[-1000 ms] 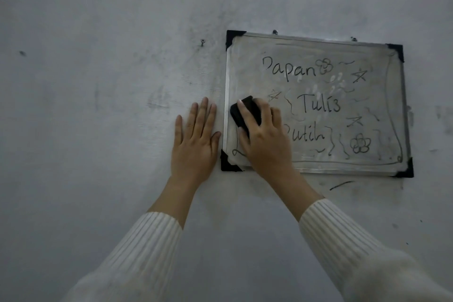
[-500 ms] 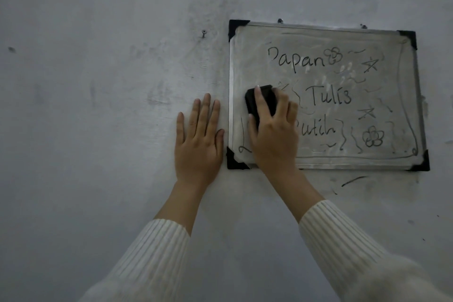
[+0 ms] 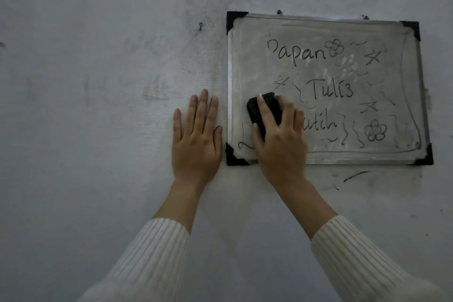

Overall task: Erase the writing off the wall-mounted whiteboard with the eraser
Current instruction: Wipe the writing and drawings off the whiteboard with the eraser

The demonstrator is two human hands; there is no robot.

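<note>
My right hand (image 3: 282,147) holds the eraser (image 3: 266,111), fingers curled over its top and thumb along its left side, pressing it flat on the board (image 3: 250,56). The eraser sits in the board's lower left part, near the middle of the frame. Its long axis runs up and slightly left, and its top end is just below a small star (image 3: 280,82). My left hand (image 3: 196,147) lies flat on the wall (image 3: 98,81) just beside the board's left edge, fingers straight and close together, holding nothing. I judge it is only bracing me.

The next stroke turns on one thing: nearly all the writing (image 3: 329,89) lies right of and above the eraser. "Tulis" is just right of the eraser's top, "Papan" is higher up, and "utih" begins right at my knuckles. I cannot tell whether its first letter is under my hand or gone. Flowers, stars and squiggles run on toward the right edge of the frame. Left of the eraser only a curl (image 3: 245,146) shows, by the lower left corner.

The board is wider than it is tall and the eraser stands nearly upright, so I judge a sweep to the right would clear the widest band. My right hand is the one placed for it, since my left is off the board.
</note>
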